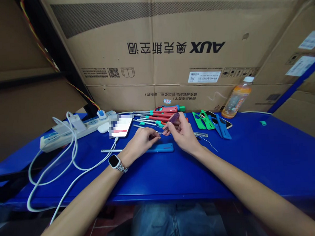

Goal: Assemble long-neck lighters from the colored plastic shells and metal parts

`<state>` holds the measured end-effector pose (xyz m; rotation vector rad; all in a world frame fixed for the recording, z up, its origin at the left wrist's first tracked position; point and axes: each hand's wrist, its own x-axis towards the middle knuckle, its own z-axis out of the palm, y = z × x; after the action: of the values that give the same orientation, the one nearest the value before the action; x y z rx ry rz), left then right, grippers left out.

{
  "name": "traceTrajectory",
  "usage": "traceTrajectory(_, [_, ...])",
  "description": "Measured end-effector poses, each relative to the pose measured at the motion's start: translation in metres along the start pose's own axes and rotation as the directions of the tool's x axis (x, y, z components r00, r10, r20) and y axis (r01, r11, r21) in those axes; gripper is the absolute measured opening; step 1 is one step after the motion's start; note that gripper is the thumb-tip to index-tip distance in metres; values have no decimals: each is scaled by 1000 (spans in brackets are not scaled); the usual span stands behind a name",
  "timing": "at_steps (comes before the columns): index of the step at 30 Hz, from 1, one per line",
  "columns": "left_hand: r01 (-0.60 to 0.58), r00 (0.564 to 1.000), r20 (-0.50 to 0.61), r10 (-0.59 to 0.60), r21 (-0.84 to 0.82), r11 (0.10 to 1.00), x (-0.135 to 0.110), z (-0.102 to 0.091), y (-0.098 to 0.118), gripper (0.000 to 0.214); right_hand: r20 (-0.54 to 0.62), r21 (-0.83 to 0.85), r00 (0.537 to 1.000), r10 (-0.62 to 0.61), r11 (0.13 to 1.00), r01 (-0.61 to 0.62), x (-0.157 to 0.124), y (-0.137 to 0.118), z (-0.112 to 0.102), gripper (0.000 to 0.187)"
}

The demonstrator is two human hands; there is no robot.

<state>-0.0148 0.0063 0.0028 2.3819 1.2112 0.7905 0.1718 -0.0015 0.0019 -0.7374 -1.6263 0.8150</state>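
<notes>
My left hand [145,138], with a watch on the wrist, is closed in a pinch over the table. A thin, pale metallic bit shows at its fingertips, too small to name. Facing it, my right hand [183,132] is wrapped round a small dark purple piece [174,117] with a rounded end. The fingertips of both hands nearly meet. Below them lies a blue stick lighter [163,147], its metal tube pointing left and partly hidden by my left hand. Just behind is a pile of red stick lighters [161,115].
Green casing halves [199,120] and blue casing pieces [222,126] lie right, partly over a phone [228,124]. An orange drink bottle [236,98] leans against the cardboard box [167,24]. Left are a charging phone [121,125], a power strip [89,126] and looping white cables [75,148].
</notes>
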Motion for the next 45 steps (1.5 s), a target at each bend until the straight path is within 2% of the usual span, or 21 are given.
traceTrajectory(5, [-64, 997, -53, 64, 13, 998, -1, 6, 7, 9, -6, -90, 999, -41, 995, 40, 0, -10, -8, 21])
traceTrajectory(7, [-108, 993, -45, 109, 11, 994, -3, 8, 9, 15, -26, -105, 998, -49, 993, 46, -1, -11, -14, 19])
traceTrajectory(11, [-198, 973, 136, 187, 68, 978, -7, 9, 11, 44, -49, -107, 999, -15, 994, 10, -6, -8, -26, 16])
traceTrajectory(13, [-208, 960, 213, 183, 102, 973, -8, 8, 12, 40, -28, -110, 1000, 0, 994, -3, -8, -8, -28, 15])
traceTrajectory(15, [-207, 954, 243, 174, 116, 971, -8, 8, 12, 35, -5, -112, 1000, 9, 994, -9, -10, -8, -27, 16])
traceTrajectory(32, [-97, 973, 210, 95, -2, 995, -4, 3, -2, 28, 23, -148, 1000, -4, 989, 8, -6, -5, -14, 16])
traceTrajectory(45, [-101, 976, 189, 104, -27, 995, -4, 5, -2, 28, 44, -196, 999, -5, 980, 13, 0, -5, -10, 21])
